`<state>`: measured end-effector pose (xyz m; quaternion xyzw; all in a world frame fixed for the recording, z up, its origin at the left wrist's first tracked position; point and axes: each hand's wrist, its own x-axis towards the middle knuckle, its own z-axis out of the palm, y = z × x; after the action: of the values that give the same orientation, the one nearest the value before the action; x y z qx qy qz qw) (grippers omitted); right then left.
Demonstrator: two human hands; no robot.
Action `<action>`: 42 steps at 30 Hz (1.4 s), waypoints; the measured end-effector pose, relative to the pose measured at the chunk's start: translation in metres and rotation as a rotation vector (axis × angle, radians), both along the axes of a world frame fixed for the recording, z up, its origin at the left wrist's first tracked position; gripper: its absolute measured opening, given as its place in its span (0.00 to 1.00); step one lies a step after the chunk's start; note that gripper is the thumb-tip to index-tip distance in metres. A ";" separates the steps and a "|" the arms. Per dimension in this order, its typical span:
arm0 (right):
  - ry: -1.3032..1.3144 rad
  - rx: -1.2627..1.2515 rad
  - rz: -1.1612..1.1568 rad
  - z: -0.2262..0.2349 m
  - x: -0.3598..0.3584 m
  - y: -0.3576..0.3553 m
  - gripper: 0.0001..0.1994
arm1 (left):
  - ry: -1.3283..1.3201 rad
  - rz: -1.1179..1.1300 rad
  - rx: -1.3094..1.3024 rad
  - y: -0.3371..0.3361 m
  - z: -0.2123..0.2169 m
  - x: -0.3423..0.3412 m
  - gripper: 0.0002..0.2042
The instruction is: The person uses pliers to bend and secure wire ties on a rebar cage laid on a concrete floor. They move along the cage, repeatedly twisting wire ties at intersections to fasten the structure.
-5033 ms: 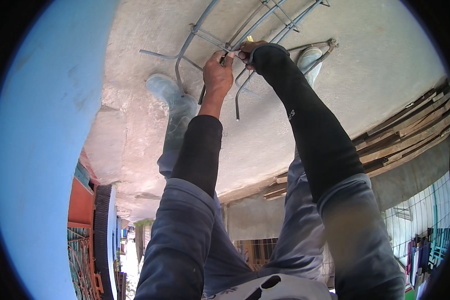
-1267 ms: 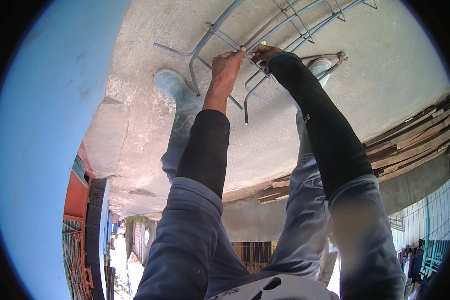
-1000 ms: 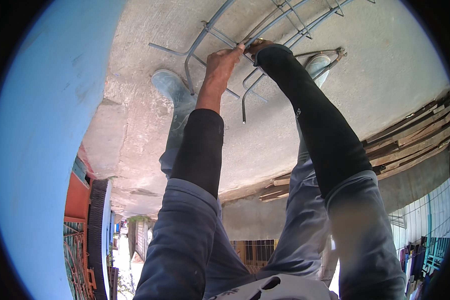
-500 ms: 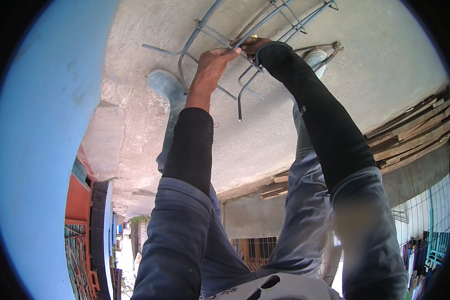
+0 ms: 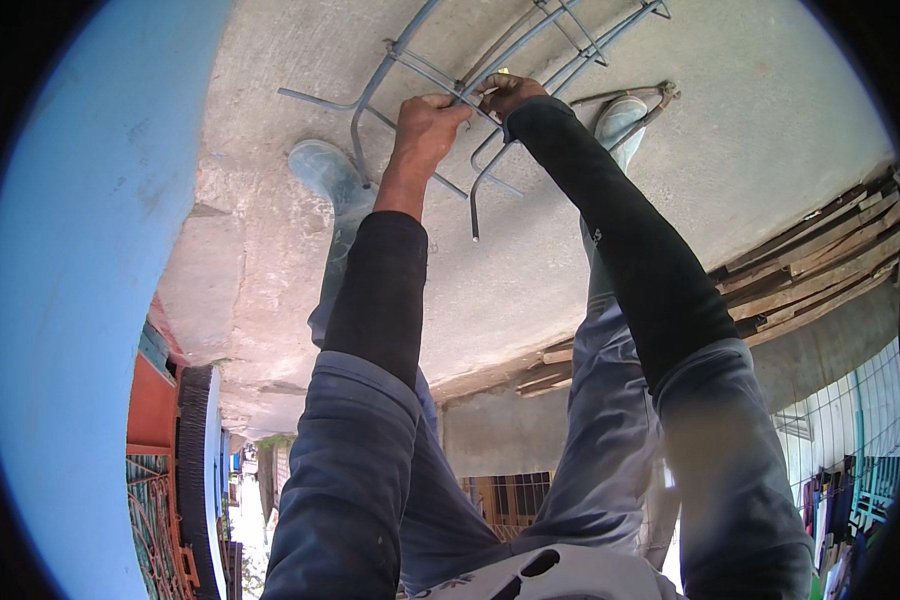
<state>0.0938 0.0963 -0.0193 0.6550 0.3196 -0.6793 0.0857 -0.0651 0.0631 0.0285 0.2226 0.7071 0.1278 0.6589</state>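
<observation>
A frame of grey steel reinforcing bars (image 5: pixel 390 68), with bent rods and hooked ends, lies on the concrete at the top of the view. Over a crossing of its bars, my left hand (image 5: pixel 428 130) pinches thumb and fingers together. A short, thin dark wire (image 5: pixel 469 126) shows at those fingertips. My right hand (image 5: pixel 512 96) is at the same crossing, its fingers curled and closed close to the left fingertips. Whatever lies inside the right fingers is hidden. A brownish rod (image 5: pixel 505 45) runs up from the crossing.
A pair of long-handled pincers (image 5: pixel 667 92) lies by my right boot (image 5: pixel 622 122). My left boot (image 5: pixel 320 165) stands beside the bent bars. Wooden planks (image 5: pixel 820 260) are stacked at right, and a blue wall (image 5: pixel 80 250) rises at left.
My right hand has shifted slightly and turned, so its fingers show more beside the left fingertips. My left hand keeps its pinch at the crossing. The view has moved a little.
</observation>
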 end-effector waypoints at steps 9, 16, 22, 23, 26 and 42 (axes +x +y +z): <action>-0.003 -0.069 0.101 -0.018 0.005 0.009 0.11 | 0.018 -0.119 -0.073 0.013 0.010 -0.005 0.14; -0.193 -0.113 0.548 -0.006 -0.008 0.021 0.16 | 0.012 -0.268 -0.061 0.008 0.001 -0.013 0.14; -0.132 -0.051 0.532 -0.018 0.001 0.017 0.15 | -0.050 -0.289 -0.087 0.009 -0.015 -0.013 0.15; -0.029 0.029 0.511 -0.005 -0.003 0.019 0.15 | -0.028 -0.299 -0.097 0.007 -0.015 -0.017 0.15; 0.097 0.097 0.358 0.019 0.001 0.019 0.17 | -0.005 -0.300 -0.053 0.007 -0.006 -0.015 0.12; -0.083 0.074 0.261 0.008 -0.005 0.006 0.23 | -0.203 0.354 -0.200 -0.002 -0.026 -0.019 0.15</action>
<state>0.0893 0.1018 -0.0114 0.6381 0.4232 -0.6225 0.1621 -0.0837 0.0612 0.0028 0.0147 0.6745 0.1926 0.7126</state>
